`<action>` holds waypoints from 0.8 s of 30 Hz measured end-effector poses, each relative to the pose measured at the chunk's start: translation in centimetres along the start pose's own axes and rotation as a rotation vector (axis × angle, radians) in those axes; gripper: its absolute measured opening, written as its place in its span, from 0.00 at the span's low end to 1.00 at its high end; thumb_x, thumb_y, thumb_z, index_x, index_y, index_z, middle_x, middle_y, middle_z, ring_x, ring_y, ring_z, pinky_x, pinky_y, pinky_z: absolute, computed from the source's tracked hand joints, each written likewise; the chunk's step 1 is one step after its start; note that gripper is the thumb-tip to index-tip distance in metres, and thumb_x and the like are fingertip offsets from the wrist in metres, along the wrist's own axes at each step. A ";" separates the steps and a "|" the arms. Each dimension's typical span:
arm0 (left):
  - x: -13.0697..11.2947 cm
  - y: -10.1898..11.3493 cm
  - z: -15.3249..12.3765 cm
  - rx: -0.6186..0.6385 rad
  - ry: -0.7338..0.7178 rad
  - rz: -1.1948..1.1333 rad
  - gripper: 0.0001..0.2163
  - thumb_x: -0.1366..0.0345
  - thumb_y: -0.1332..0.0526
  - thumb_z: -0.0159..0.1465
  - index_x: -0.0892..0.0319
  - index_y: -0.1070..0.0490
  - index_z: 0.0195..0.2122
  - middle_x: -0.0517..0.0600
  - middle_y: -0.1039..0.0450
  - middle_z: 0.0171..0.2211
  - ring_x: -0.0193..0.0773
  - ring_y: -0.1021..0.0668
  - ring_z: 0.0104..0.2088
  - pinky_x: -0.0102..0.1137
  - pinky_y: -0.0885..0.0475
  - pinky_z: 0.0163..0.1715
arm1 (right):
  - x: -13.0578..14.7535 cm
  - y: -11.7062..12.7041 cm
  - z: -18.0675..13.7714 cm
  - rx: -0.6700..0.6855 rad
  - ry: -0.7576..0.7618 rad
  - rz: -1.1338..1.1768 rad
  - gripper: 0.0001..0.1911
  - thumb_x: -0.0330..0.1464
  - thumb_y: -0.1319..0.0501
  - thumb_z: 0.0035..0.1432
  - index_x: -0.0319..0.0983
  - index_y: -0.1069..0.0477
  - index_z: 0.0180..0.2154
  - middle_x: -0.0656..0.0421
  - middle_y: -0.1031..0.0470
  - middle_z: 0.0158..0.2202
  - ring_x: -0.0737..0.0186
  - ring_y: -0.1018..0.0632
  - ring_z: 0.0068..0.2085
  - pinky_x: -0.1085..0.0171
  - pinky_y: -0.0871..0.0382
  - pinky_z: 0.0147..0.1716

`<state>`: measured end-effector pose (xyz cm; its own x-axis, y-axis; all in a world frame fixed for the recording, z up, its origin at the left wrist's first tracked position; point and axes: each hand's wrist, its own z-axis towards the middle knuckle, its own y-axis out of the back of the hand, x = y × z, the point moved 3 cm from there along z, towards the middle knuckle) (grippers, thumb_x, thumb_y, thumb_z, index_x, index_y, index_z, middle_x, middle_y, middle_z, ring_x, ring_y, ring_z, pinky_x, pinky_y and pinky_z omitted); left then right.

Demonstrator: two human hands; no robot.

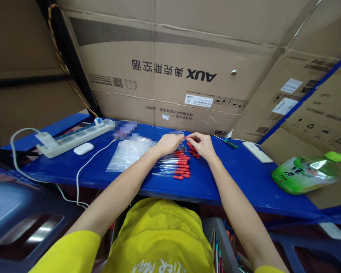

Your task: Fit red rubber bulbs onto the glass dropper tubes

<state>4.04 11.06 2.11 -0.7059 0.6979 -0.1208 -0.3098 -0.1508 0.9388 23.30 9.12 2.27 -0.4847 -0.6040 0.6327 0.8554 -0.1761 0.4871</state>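
Over the blue table, my left hand (170, 144) and my right hand (203, 145) meet at the fingertips. The right thumb and forefinger pinch a small red rubber bulb (187, 137). My left fingers are pressed together beside it; what they hold is hidden. Several glass droppers with red bulbs (183, 169) lie in a row below my left hand, bulbs to the right. Bare clear tubes show partly behind and beneath that hand. Loose red bulbs (193, 151) form a small pile under my right hand.
Clear plastic bags (127, 155) lie left of the droppers. Further left are a power strip (76, 137), a white case (83, 148) and cables. A screwdriver (230, 143), a phone (257, 151) and a green drink bottle (304, 174) are on the right. Cardboard (170, 49) walls the back.
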 end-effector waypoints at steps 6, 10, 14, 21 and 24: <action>0.0 -0.2 0.0 0.007 -0.016 0.031 0.17 0.58 0.55 0.79 0.56 0.27 0.49 0.56 0.17 0.44 0.47 0.16 0.43 0.34 0.30 0.39 | -0.4 0.2 0.0 0.048 0.033 -0.037 0.12 0.41 0.33 0.64 0.40 0.15 0.39 0.55 0.14 0.36 0.56 0.17 0.33 0.61 0.25 0.36; -0.2 -0.1 0.0 0.026 -0.026 0.051 0.17 0.59 0.54 0.79 0.57 0.27 0.50 0.56 0.17 0.44 0.47 0.16 0.43 0.34 0.30 0.40 | -0.6 0.2 0.0 0.060 0.036 -0.045 0.12 0.41 0.33 0.64 0.41 0.15 0.39 0.55 0.13 0.36 0.55 0.17 0.34 0.60 0.24 0.37; -0.3 -0.2 0.0 0.040 -0.021 0.065 0.16 0.60 0.54 0.79 0.57 0.27 0.50 0.56 0.17 0.44 0.47 0.16 0.43 0.34 0.30 0.39 | -0.6 0.2 0.0 0.080 0.035 -0.043 0.12 0.41 0.33 0.64 0.40 0.15 0.39 0.55 0.13 0.36 0.56 0.17 0.33 0.60 0.24 0.37; -0.4 -0.3 0.0 0.047 -0.029 0.065 0.16 0.59 0.54 0.79 0.57 0.27 0.50 0.57 0.17 0.42 0.50 0.16 0.43 0.35 0.29 0.39 | -0.7 0.1 0.0 0.098 0.029 -0.021 0.12 0.41 0.33 0.64 0.41 0.15 0.39 0.56 0.14 0.34 0.57 0.18 0.31 0.61 0.26 0.35; -0.3 -0.4 0.1 0.034 -0.015 -0.006 0.17 0.57 0.54 0.79 0.58 0.27 0.50 0.57 0.17 0.43 0.50 0.16 0.44 0.35 0.29 0.41 | -0.4 0.1 0.2 0.075 0.036 -0.034 0.11 0.40 0.33 0.64 0.41 0.15 0.39 0.56 0.14 0.35 0.57 0.18 0.31 0.61 0.26 0.35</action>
<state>4.44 10.92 1.79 -0.6940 0.7095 -0.1220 -0.2925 -0.1230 0.9483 23.57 9.44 2.19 -0.5054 -0.6264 0.5935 0.8218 -0.1395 0.5525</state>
